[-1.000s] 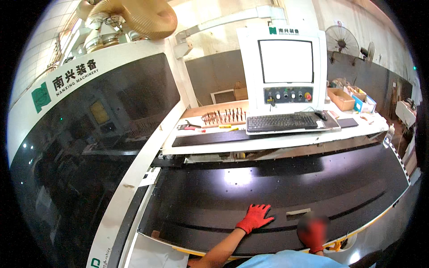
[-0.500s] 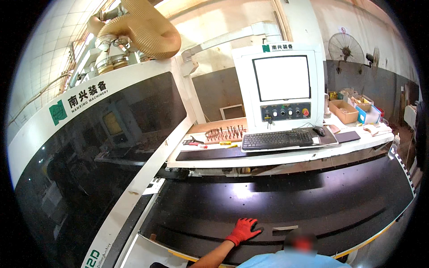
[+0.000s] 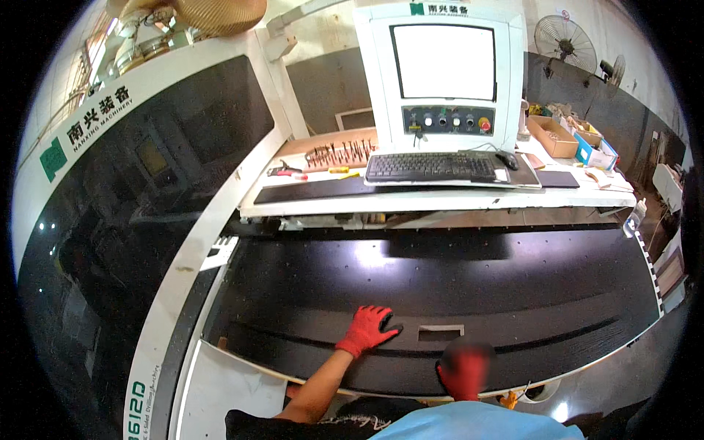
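Observation:
A long dark panel (image 3: 293, 275) with small holes, a long groove and a rectangular cutout (image 3: 441, 333) lies in front of me. My left hand (image 3: 368, 330), in a red glove with dark fingers' undersides, rests flat on it, left of the cutout, fingers stretched and thumb out to the right; it holds nothing. My right hand (image 3: 466, 370), also red-gloved, is at the panel's near side, just below and right of the cutout. A blur covers its fingers, so I cannot see whether it holds anything.
A white machine with a dark window (image 3: 169, 154) stands at left. Beyond the panel, a white bench (image 3: 587, 192) carries a keyboard (image 3: 431, 168), a mouse (image 3: 506, 158), drill bits (image 3: 341, 153) and a cardboard box (image 3: 551, 137). A control cabinet (image 3: 378, 81) rises behind. A bottle (image 3: 636, 216) stands far right.
The view has tilted down, so everything sits higher in the picture. More of my right hand and both arms shows. My left hand stays in about the same spot on the panel.

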A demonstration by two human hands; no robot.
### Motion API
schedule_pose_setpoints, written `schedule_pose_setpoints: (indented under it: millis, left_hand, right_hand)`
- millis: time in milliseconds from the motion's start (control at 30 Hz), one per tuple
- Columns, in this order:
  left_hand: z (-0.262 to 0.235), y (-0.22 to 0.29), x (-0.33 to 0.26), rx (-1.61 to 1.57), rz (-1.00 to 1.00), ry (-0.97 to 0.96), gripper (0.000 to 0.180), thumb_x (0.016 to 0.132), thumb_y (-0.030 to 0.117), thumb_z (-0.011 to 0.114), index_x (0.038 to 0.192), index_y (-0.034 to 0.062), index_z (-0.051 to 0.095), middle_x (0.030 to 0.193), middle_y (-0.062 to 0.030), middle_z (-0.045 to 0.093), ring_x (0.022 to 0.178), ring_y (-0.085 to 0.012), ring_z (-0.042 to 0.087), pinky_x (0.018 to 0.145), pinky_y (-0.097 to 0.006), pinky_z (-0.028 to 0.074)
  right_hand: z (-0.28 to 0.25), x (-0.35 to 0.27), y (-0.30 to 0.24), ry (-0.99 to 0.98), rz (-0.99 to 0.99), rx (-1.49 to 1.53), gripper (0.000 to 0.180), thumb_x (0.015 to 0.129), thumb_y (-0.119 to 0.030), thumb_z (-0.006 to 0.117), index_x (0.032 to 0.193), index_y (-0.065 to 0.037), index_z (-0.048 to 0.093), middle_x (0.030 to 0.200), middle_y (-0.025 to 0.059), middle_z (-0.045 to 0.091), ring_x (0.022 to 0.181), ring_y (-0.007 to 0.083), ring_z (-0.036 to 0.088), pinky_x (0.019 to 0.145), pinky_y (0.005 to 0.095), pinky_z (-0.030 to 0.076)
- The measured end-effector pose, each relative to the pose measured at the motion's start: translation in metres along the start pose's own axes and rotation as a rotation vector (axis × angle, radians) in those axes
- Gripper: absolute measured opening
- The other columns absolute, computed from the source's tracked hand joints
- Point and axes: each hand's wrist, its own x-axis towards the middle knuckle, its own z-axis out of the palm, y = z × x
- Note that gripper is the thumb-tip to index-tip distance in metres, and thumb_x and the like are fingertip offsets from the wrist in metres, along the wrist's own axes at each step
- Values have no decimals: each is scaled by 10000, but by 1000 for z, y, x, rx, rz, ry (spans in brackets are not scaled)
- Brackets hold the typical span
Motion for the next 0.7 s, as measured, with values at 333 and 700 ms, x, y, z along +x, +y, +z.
schedule_pose_setpoints:
  millis: [333,700]
  left_hand:
    - [7,-3,-13,2,8,62,717,880,593,754,1362,72,657,1358,-157,682,1278,-353,607,1148,-500,409]
    - [9,-9,-12,-18,14,72,702,874,609,750,1363,114,652,1341,-151,683,1258,-365,617,1154,-509,407]
  right_hand:
    - [-14,2,-18,83,-27,28,510,811,-443,834,1141,-69,725,1170,148,683,1222,367,589,1207,583,331]
    - [-9,3,-16,70,-48,-5,509,806,-438,837,1172,-103,727,1190,132,682,1226,372,579,1187,557,344]
